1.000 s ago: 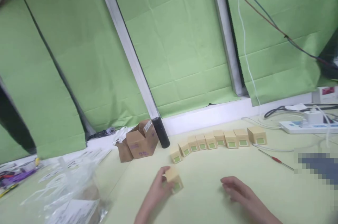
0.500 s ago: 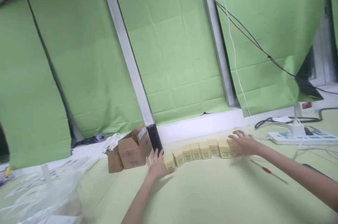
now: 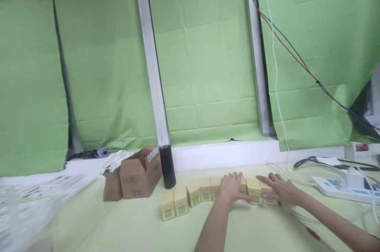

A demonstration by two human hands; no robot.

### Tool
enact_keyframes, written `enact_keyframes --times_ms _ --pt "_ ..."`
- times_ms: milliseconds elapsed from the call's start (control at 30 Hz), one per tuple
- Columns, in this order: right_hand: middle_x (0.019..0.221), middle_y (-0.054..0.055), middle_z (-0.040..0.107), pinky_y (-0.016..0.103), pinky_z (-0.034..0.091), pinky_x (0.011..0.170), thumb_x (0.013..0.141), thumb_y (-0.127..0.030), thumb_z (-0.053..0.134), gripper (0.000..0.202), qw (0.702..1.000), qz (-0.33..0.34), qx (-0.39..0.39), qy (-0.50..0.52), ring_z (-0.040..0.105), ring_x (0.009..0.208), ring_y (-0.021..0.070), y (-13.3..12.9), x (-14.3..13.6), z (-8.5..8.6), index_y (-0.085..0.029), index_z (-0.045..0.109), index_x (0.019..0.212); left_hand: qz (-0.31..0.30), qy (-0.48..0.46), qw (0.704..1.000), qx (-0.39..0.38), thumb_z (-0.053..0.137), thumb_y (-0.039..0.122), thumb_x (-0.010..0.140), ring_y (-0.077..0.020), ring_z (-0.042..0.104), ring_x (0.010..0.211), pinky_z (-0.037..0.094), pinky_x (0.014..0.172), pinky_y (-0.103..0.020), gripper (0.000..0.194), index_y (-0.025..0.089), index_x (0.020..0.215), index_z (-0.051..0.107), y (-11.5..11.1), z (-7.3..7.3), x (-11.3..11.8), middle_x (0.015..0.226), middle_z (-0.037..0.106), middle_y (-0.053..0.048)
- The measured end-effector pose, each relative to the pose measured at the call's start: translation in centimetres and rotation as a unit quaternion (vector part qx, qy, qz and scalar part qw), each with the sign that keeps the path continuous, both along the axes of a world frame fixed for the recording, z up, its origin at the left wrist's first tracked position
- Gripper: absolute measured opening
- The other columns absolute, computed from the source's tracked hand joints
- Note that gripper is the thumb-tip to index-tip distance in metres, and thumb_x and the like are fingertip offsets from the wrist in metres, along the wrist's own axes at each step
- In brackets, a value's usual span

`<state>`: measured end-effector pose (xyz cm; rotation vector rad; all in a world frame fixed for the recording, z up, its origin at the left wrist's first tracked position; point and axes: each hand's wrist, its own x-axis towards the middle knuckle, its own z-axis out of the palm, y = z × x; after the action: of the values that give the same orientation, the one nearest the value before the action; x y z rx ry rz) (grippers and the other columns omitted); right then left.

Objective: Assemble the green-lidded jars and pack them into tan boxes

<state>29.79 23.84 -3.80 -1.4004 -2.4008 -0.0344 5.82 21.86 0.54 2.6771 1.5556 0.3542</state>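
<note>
Several small pale yellow boxes with green label squares stand side by side in a curved row on the table. My left hand lies across the boxes right of the row's middle, covering some of them. Its fingers stretch over their tops, with the thumb out to the right across the front. At the row's right end, my right hand has its fingers over the top of the last yellow box and its thumb against the front. The two leftmost boxes stand nearer to me than the others.
A brown carton and a black cylinder stand left behind the row. At right lie a white power strip, cables and a thin red-marked tool. A blurred clear plastic bag is at far left.
My left hand has moved from the row's left end rightward onto the boxes, close to my right hand. My right hand stays at the right end. The camera view has turned and levelled.
</note>
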Motion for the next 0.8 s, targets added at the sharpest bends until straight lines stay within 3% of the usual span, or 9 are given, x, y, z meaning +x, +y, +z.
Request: enact_keyframes --times_ms 100,200,300,400,500,600,700,800 --pt "0.103 0.01 0.057 0.046 0.045 0.064 0.076 -0.066 0.047 0.056 1.0 0.004 0.025 0.001 0.053 0.094 0.0335 0.5 0.3 -0.7 -0.036 0.048 0.122 -0.001 0.01 1.0 0.009 0.049 0.082 0.053 -0.0363 0.05 0.105 0.038 0.088 -0.048 0.098 0.024 0.131 0.04 1.2 -0.7 0.8 0.116 0.054 -0.016" --pt "0.098 0.009 0.059 0.045 0.044 0.064 0.075 -0.067 0.048 0.052 0.999 0.001 0.043 -0.004 0.054 0.091 0.0333 0.8 0.3 -0.8 -0.031 0.052 0.113 0.005 0.014 1.0 0.018 0.046 0.083 0.055 -0.0343 0.05 0.103 0.039 0.086 -0.045 0.084 0.025 0.115 0.055 1.6 -0.9 1.6 0.108 0.055 -0.013" --pt "0.097 0.011 0.06 0.045 0.043 0.065 0.077 -0.065 0.048 0.049 0.998 -0.007 0.059 -0.013 0.054 0.092 0.0347 0.4 0.2 0.6 -0.027 0.053 0.108 0.009 0.005 0.999 0.031 0.046 0.082 0.058 -0.0322 0.05 0.101 0.039 0.086 -0.042 0.078 0.021 0.106 0.06 1.2 -0.4 2.0 0.104 0.055 -0.013" --pt "0.101 0.012 0.059 0.047 0.041 0.069 0.076 -0.065 0.049 0.05 0.997 0.004 0.076 -0.022 0.052 0.098 0.0366 -0.7 0.0 3.2 -0.025 0.053 0.108 0.018 -0.018 0.999 0.045 0.044 0.079 0.063 -0.0301 0.048 0.101 0.038 0.087 -0.039 0.075 0.021 0.108 0.059 0.1 0.8 1.4 0.105 0.053 -0.011" --pt "0.099 0.008 0.059 0.044 0.04 0.071 0.071 -0.066 0.055 0.049 0.995 0.044 0.08 -0.03 0.053 0.095 0.033 -2.5 -0.3 5.8 -0.028 0.055 0.102 0.022 -0.037 0.998 0.042 0.042 0.078 0.065 -0.0252 0.051 0.096 0.042 0.081 -0.033 0.071 0.024 0.108 0.058 -2.3 2.3 -0.1 0.1 0.054 -0.007" --pt "0.092 0.005 0.06 0.038 0.041 0.064 0.067 -0.061 0.064 0.043 0.995 0.075 0.065 -0.034 0.056 0.088 0.0303 -5.1 -1.0 6.8 -0.03 0.056 0.096 0.036 -0.055 0.998 0.018 0.045 0.081 0.06 -0.0232 0.052 0.088 0.044 0.075 -0.031 0.07 0.026 0.101 0.061 -6.2 3.2 -1.7 0.093 0.054 -0.004" --pt "0.087 0.002 0.061 0.035 0.041 0.058 0.063 -0.054 0.069 0.04 0.995 0.094 0.021 -0.033 0.057 0.083 0.0296 -7.7 -2.9 6.2 -0.032 0.056 0.093 0.079 -0.093 0.992 -0.036 0.051 0.083 0.05 -0.0251 0.052 0.088 0.045 0.075 -0.034 0.075 0.026 0.097 0.063 -10.8 2.9 -3.2 0.093 0.054 -0.004" --pt "0.092 0.003 0.061 0.038 0.043 0.062 0.064 -0.05 0.071 0.039 0.994 0.107 -0.007 -0.017 0.056 0.087 0.0301 -9.9 -6.9 4.5 -0.032 0.055 0.096 0.143 -0.111 0.982 -0.048 0.055 0.083 0.044 -0.0283 0.052 0.092 0.045 0.078 -0.039 0.08 0.026 0.099 0.063 -14.3 1.7 -5.9 0.098 0.054 -0.006"
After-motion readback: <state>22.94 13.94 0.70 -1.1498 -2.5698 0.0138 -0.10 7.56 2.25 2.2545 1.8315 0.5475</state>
